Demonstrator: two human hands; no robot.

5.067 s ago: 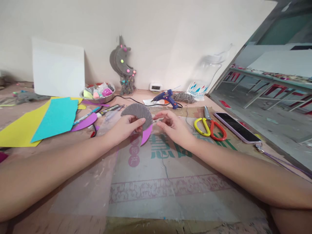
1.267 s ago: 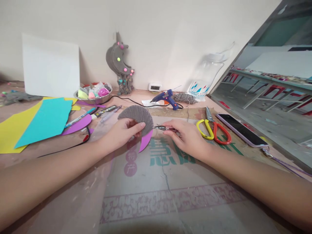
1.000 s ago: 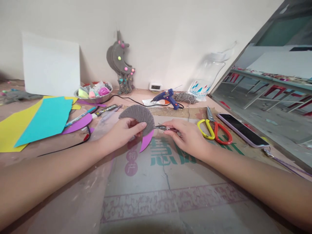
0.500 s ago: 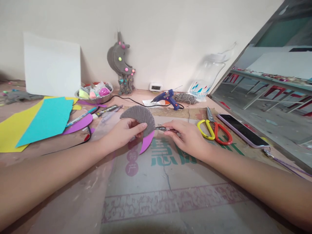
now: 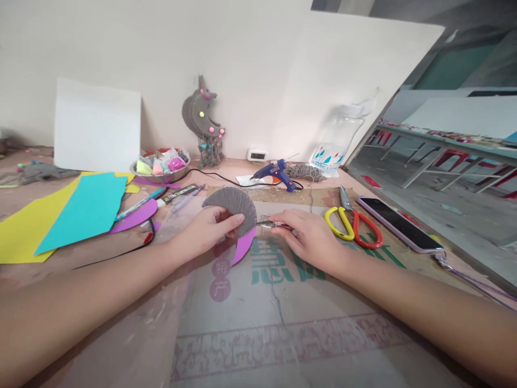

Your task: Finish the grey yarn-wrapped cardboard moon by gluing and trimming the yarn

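Observation:
My left hand [image 5: 216, 229] pinches a crescent moon [image 5: 232, 202], its upper part covered in grey yarn strands and its lower tip [image 5: 244, 247] bare purple. In my right hand [image 5: 309, 237] is a small pointed metal tool [image 5: 264, 223], perhaps thread snips; the fingers cover most of it. Its point is at the crescent's right edge; whether they touch I cannot tell. Both hands are above a printed cardboard sheet [image 5: 238, 350] with a clear film over it. A strand of grey yarn [image 5: 277, 296] runs across the sheet.
A blue glue gun [image 5: 278, 173] lies beside a grey yarn bundle [image 5: 305, 172]. To the right are scissors [image 5: 355, 223] and a phone [image 5: 398, 223]. At left are cyan paper [image 5: 83, 210] and a bowl [image 5: 167, 177]. A decorated grey moon [image 5: 197, 113] hangs on the wall.
The view has tilted up slightly, so the scene sits lower in the picture. Both hands keep their hold on the crescent and the metal tool, with little visible movement between them.

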